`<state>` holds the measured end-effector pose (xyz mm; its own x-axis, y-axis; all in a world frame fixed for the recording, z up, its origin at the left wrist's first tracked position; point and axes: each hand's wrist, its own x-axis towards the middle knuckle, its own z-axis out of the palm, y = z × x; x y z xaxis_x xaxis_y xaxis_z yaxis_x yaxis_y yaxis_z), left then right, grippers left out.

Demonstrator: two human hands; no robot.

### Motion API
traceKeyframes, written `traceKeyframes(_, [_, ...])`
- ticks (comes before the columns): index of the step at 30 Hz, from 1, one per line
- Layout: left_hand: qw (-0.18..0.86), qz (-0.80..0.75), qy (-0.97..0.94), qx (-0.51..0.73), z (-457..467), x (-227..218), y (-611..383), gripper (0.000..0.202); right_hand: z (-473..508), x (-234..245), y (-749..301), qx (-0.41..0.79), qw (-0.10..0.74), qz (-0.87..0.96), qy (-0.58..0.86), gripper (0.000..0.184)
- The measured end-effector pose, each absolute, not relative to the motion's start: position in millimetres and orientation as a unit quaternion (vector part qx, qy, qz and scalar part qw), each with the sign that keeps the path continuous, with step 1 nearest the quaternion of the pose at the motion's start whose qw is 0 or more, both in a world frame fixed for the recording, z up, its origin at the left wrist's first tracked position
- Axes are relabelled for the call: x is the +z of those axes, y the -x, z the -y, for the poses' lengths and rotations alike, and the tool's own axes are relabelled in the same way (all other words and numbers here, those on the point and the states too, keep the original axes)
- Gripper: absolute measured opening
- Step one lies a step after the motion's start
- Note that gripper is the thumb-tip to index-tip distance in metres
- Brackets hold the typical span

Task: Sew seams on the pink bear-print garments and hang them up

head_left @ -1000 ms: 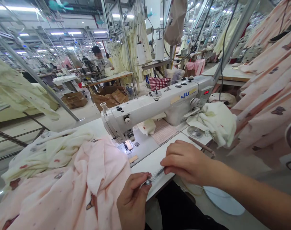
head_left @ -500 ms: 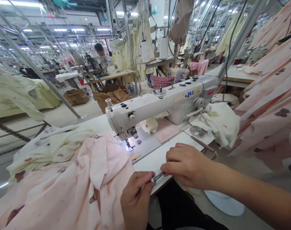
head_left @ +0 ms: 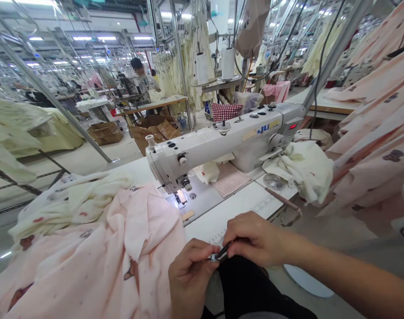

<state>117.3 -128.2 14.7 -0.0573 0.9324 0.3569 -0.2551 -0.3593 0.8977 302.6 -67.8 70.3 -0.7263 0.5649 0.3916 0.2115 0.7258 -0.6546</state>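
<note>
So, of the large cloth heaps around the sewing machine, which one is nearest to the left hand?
The pink heap, beside the left hand; one cream heap lies behind it, the other cream heap far right.

Looks forward and steeply down from the wearer's head, close above the left hand [head_left: 191,275] at six o'clock and the right hand [head_left: 256,235] between four and five. Faces the sewing machine [head_left: 218,142] from above, near, at the dial's centre. Reaches wide to hanging pink cloth [head_left: 371,173] at three and far to ceiling lights [head_left: 166,15] at eleven.

Right hand [head_left: 259,235] lower than before
</note>
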Motion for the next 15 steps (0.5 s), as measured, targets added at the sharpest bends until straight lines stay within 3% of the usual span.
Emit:
traceKeyframes(3, [0.483,-0.312,-0.492,0.654,128,16,-118,0.024,77,57,-297,0.308,0.376,0.842,0.233,0.014])
traceKeyframes(8, [0.510,-0.328,-0.464,0.646,126,19,-118,0.020,88,46,-288,0.173,0.444,0.840,0.260,0.004])
traceKeyframes(13, [0.537,-0.340,-0.428,0.643,124,23,-120,0.015,98,39,-277,0.410,0.422,0.737,0.332,0.020])
traceKeyframes(15, [0.549,-0.353,-0.410,0.637,124,23,-122,0.013,100,35,-275,0.407,0.425,0.730,0.348,0.018])
